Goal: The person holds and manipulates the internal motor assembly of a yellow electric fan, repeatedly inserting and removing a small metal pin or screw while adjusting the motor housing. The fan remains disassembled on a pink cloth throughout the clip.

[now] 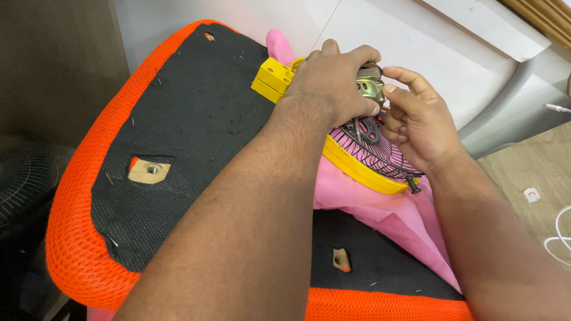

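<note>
Metal fan motor (370,83); ribbed yellow-rimmed grille (369,156)

A single head-worn view looks steeply down and forward along both forearms, which enter from the bottom edge and converge near the upper middle. It sits close: the left hand (333,80) and right hand (416,122) fill the centre, with the yellow fan part (357,166) just below them. Left of the hands spreads the upturned orange seat cushion (71,196); beyond and right of them lie a white wall and wooden floor (523,172).
</note>
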